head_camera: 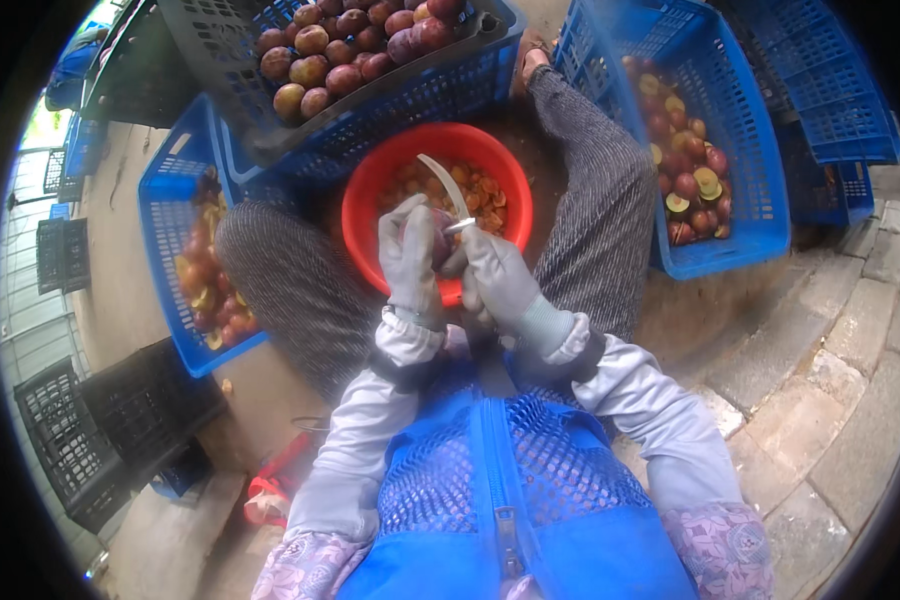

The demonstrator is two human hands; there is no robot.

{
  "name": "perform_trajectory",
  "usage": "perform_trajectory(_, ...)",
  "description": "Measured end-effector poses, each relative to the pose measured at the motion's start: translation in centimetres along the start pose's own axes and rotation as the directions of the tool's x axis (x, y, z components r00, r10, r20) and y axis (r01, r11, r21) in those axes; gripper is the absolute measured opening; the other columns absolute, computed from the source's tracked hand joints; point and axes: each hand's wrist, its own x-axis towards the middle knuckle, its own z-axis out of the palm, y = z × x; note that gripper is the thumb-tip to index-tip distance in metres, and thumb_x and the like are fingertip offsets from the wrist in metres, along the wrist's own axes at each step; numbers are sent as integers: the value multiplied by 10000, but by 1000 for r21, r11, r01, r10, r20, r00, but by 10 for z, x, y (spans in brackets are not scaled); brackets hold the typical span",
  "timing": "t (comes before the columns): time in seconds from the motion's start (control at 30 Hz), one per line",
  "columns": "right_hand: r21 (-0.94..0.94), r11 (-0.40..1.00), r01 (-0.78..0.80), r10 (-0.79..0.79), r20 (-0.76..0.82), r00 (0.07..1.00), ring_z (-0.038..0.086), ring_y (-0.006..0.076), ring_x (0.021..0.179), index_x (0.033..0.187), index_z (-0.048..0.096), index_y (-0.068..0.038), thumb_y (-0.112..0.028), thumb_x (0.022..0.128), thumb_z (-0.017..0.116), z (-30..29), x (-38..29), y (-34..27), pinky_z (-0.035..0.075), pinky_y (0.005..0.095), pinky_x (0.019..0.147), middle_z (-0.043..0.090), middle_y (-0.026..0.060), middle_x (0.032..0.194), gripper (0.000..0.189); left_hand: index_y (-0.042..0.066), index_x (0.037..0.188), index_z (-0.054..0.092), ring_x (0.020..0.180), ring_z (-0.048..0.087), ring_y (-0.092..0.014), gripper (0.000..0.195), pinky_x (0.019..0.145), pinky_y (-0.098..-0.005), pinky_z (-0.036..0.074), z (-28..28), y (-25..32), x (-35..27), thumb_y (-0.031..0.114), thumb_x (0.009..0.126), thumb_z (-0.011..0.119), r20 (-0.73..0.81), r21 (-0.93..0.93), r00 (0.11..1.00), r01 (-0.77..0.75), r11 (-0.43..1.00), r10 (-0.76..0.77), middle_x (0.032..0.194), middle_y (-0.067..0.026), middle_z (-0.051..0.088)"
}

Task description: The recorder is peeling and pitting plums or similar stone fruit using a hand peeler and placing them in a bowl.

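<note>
My gloved left hand [411,259] holds a dark red plum [440,238] above a red plastic basin [525,196]. My gloved right hand [504,281] grips a knife with a long, pale, curved blade [447,184] that arcs up over the basin. A short bright metal part [461,225] lies between my right fingers and the plum. How far it enters the fruit cannot be seen. Small orange-brown fruit pieces [489,196] cover the basin's bottom. The basin stands between my legs, and both wrists are close to its near rim.
A dark crate [217,60] of whole plums [345,81] stands ahead on a blue crate [412,101]. Blue crates at left [161,180] and right [765,202] hold cut plums. Black crates [67,435] stand at far left. Paving bricks [802,405] lie at right.
</note>
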Motion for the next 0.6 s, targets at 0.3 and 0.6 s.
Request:
perform_trajectory(0.3, 702, 587, -403, -144, 580, 802, 259, 70, 276, 880, 573, -4, -433, 961, 216, -15, 6, 17, 237, 213, 266, 327, -31, 414, 564, -15, 1059, 482, 790, 538, -151, 319, 722, -279, 461, -8, -6, 11, 264, 904, 467, 198, -445, 966, 242, 863, -169, 940, -107, 562)
perform_trajectory(0.6, -478, 877, -42, 97, 90, 991, 465, 74, 382, 806, 541, -44, -434, 937, 336, -17, -15, -28, 402, 220, 360, 474, 14, 495, 459, -1, 1130, 478, 1050, 514, -267, 400, 883, -418, 422, -28, 4, 5, 320, 893, 460, 400, -423, 878, 432, 797, -263, 1065, -138, 541)
